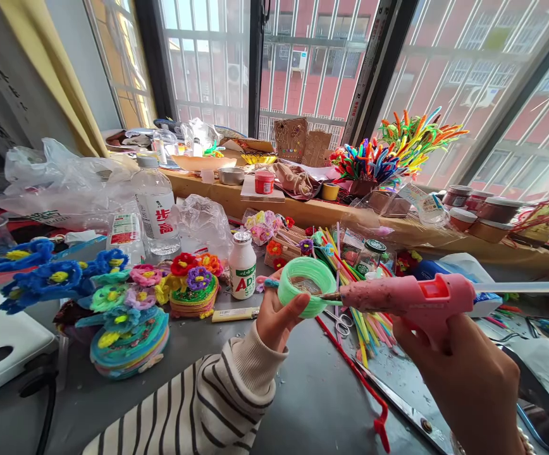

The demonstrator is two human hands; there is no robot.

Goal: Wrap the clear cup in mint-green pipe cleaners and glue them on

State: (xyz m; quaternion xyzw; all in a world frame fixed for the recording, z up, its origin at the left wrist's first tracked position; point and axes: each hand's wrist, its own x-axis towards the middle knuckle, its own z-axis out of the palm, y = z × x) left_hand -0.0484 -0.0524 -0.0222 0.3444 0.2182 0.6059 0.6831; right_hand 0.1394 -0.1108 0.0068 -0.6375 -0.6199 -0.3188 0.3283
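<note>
My left hand [277, 319] is closed on a light green coiled pipe-cleaner ring [307, 285], holding it up above the grey table [303, 392]. My right hand [464, 373] grips a pink hot glue gun [407, 296]. Its nozzle tip points left and touches the inside of the green ring. A glue stick pokes out of the gun's back toward the right. My left arm wears a striped sleeve [198, 404].
Finished pipe-cleaner flower coasters [129, 344] and blue flowers [51, 275] lie at left. Loose pipe cleaners [364, 316], small scissors [341, 322] and large scissors [407, 411] lie under my hands. Bottles [155, 202], a small white bottle [243, 264] and a lighter [234, 314] stand nearby. A cluttered wooden sill [303, 208] runs behind.
</note>
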